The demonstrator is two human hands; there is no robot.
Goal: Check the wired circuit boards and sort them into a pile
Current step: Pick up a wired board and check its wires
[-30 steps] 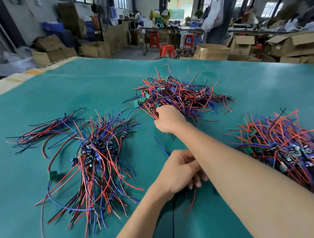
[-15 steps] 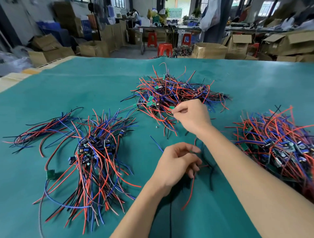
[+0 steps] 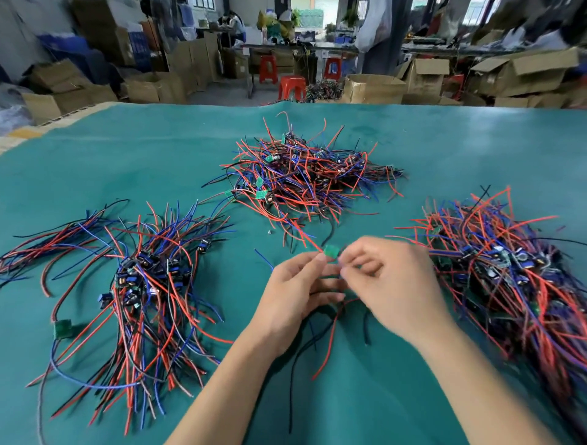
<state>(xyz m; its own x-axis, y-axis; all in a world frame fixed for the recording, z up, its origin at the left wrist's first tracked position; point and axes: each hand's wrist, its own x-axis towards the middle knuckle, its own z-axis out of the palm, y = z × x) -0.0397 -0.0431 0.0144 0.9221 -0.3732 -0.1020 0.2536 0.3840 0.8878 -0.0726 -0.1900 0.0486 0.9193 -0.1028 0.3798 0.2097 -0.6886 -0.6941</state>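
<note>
Teal cloth covers the table, smooth with faint creases; a pale strip of bare edge shows at far left. Beyond the table's far edge, open cardboard boxes stand on the floor, more boxes stacked at left and a large flapped box at right. Red plastic stools: one near the table, two more farther back beside a long workbench. Blue crates sit behind the left boxes. A person sits at the far end, blurred. Windows at the back wall.
</note>
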